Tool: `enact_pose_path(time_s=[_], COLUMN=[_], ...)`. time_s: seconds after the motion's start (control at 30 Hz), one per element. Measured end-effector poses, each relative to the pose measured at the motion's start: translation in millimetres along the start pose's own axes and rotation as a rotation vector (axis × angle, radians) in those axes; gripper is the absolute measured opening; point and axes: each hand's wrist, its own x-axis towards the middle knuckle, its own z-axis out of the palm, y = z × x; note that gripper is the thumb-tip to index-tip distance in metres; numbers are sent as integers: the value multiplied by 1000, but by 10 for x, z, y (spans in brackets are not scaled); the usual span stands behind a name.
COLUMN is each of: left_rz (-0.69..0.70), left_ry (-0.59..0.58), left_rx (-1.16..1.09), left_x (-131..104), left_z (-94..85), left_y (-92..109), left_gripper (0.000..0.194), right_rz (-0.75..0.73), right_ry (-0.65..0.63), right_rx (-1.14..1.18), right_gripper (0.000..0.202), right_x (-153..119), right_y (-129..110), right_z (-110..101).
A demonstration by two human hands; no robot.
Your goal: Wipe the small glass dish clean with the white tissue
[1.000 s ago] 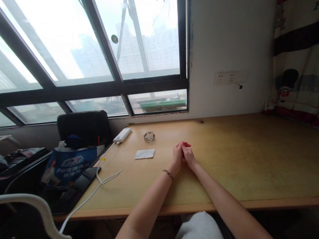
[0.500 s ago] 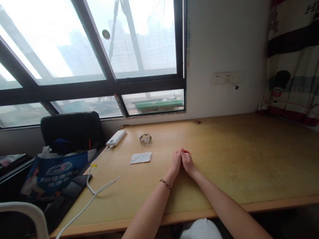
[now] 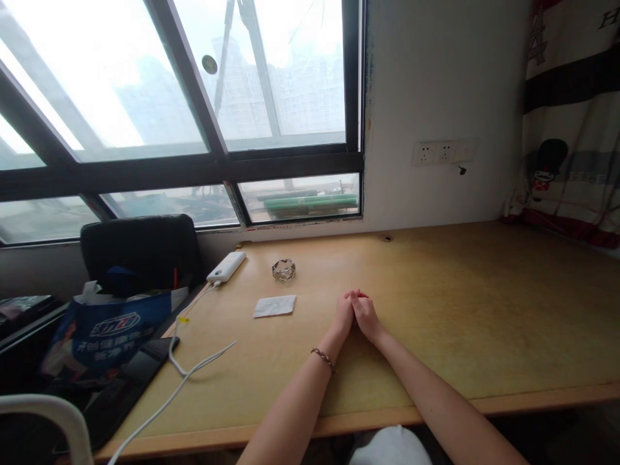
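Note:
My left hand [image 3: 345,312] and my right hand [image 3: 367,316] are clasped together over the wooden table [image 3: 460,310], fingers folded against each other. Both are closed, and the space between the palms is hidden. A little red shows by the fingertips; I cannot make out what it is. A braided bracelet [image 3: 323,359] circles my left wrist. Left of the hands lies a folded white tissue [image 3: 274,306]. Behind the tissue sits a silvery openwork ring-shaped piece [image 3: 283,270], apart from both hands.
At the table's left edge lies a white power bank [image 3: 226,267] with a white cable [image 3: 181,381] trailing forward. A blue printed bag [image 3: 113,329] and a black chair [image 3: 140,248] stand to the left. Wall sockets [image 3: 434,152] and a patterned curtain [image 3: 571,123] are at the right.
The fingers have shifted slightly, folding down more closely over each other. The view has moved a touch; the things on the table lie as before.

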Motion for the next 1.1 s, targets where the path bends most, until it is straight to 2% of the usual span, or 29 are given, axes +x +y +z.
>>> enact_pose_path(time_s=[1.1], left_rz=[31], left_ry=[8], left_rx=[10], left_x=[29], left_z=[-2], left_y=[-26], left_gripper=[34], right_rz=[-63], right_ry=[30], right_rx=[-114], right_gripper=[62], right_x=[-12], right_y=[-33], right_z=[-7])
